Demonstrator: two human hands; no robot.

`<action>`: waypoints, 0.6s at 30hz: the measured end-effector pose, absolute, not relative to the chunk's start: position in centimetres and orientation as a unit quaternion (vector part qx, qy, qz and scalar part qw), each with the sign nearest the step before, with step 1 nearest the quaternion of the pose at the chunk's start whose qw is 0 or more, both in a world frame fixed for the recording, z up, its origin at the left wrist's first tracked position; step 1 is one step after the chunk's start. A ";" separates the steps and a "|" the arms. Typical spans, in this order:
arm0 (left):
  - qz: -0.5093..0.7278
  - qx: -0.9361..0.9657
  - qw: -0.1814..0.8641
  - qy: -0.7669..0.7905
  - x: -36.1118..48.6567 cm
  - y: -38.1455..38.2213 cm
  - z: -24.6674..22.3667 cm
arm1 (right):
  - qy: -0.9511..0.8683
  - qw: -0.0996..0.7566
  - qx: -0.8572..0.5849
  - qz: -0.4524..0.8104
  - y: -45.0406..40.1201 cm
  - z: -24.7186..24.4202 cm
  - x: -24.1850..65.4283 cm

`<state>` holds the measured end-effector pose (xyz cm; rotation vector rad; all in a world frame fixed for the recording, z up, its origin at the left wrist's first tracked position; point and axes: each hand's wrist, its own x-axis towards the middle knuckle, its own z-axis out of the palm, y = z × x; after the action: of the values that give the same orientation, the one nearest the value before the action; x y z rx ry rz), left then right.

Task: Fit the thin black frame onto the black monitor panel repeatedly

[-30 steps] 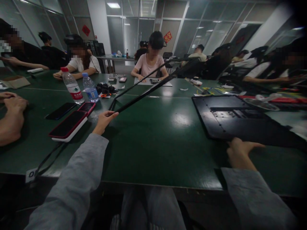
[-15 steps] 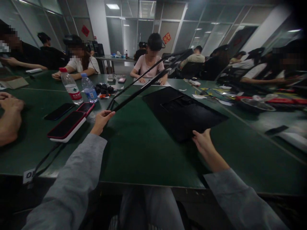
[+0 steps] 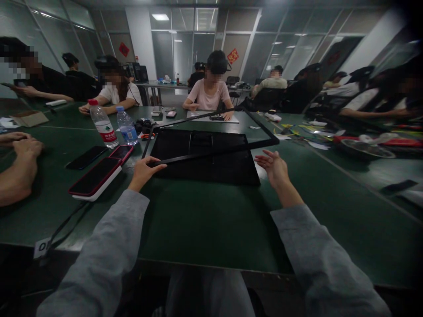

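Note:
My left hand point(image 3: 147, 171) pinches the near-left corner of a thin black rectangular frame point(image 3: 198, 156). The frame is tilted, its right side raised above the table. Beneath it lies a flat black backing board point(image 3: 214, 171) with a rectangular stand piece point(image 3: 201, 140) in its upper middle. My right hand point(image 3: 273, 169) is just off the board's right edge, fingers apart and holding nothing. Whether the frame touches the board anywhere, I cannot tell.
Left of my left hand are phones point(image 3: 95, 176) on a white block, another dark phone point(image 3: 86, 157) and two water bottles point(image 3: 105, 125). Another person's hands point(image 3: 24, 149) rest at far left. Wires point(image 3: 297, 132) and a metal bowl point(image 3: 366, 149) lie to the right.
The frame has swung down from its steep slant and now spans the board. The board has turned square to me and shifted left. My right hand has let go of it.

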<state>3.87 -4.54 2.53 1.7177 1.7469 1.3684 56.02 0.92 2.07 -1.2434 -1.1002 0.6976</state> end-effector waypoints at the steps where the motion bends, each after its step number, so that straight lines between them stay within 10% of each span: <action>1: 0.468 0.615 0.161 0.614 4.0 -4.6 2.5 | -0.486 0.618 -0.510 0.349 0.6 2.6 56.2; 6: 0.404 0.671 0.129 0.608 4.4 -4.9 2.7 | -0.521 0.584 -0.484 0.392 -0.9 3.7 56.4; 18: 0.326 0.721 0.050 0.609 3.4 -4.4 1.6 | -0.631 0.494 -0.597 0.034 -0.7 -0.4 54.1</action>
<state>3.36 -4.43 1.61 2.1963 1.8551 0.9929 54.12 -0.67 -0.37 -1.4476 -1.5298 0.0812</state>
